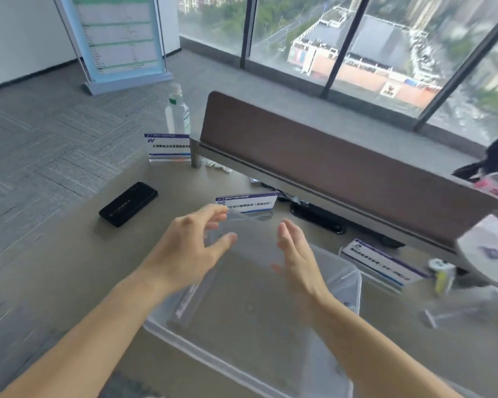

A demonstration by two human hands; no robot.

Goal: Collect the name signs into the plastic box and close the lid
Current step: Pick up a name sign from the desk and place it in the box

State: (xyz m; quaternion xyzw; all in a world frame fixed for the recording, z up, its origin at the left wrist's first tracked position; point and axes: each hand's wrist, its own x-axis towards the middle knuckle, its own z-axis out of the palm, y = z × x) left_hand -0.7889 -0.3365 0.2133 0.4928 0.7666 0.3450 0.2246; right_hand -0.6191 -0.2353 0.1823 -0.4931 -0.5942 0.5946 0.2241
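Both hands hovered over the open box (342,285) on the table (69,268). The left hand (190,245) was spread, its fingers near a clear blurred piece, and I could not tell whether it touched it; the right hand (295,254) was flat and released, holding nothing. One sign (189,297) already lay inside, against the left wall. Three more stood on the table: the middle sign (246,203) just beyond the hands, the far sign (168,147) by the bottle (177,110), and the right sign (383,261) beside the box. The middle one was probably best taken next, gripped by both ends and laid flat alongside the first to save room for the rest.
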